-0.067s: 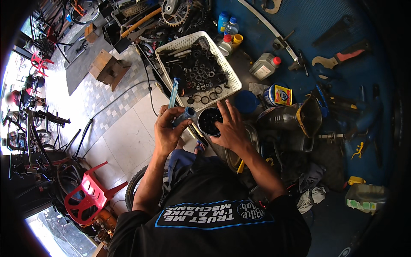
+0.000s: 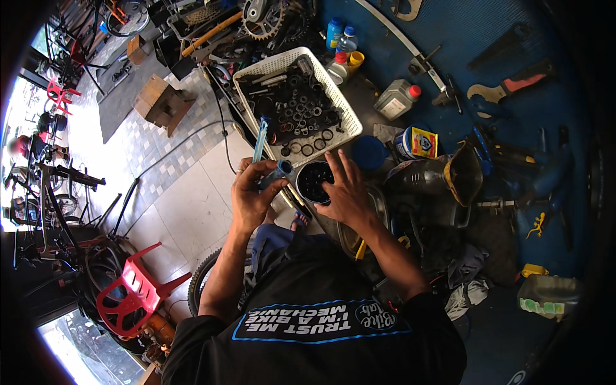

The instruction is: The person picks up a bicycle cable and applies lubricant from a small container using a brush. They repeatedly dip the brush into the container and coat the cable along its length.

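My left hand (image 2: pixel 253 196) is closed around the parts of a syringe. Its long pale-blue plunger (image 2: pixel 260 140) points up and away, while the clear blue barrel (image 2: pixel 281 169) lies between my thumb and fingers, open end facing the tub. Just to the right is a round tub (image 2: pixel 299 193) with dark, glossy, grease-like stuff inside. Over its right side my right hand (image 2: pixel 350 197) is spread: one bent finger reaches into the dark stuff, the thumb is by the near rim, and other fingers stretch past the far right rim. The dipped fingertip is hidden.
Beyond the tub, a cream plastic basket (image 2: pixel 353 122) holds rings and small metal parts. Bottles (image 2: pixel 346 42), a grey jug (image 2: pixel 396 99), a blue lid (image 2: pixel 370 152) and a cut plastic bottle (image 2: pixel 423 181) stand rightward. Left are a tiled floor (image 2: pixel 186 192) and a red chair (image 2: pixel 138 285).
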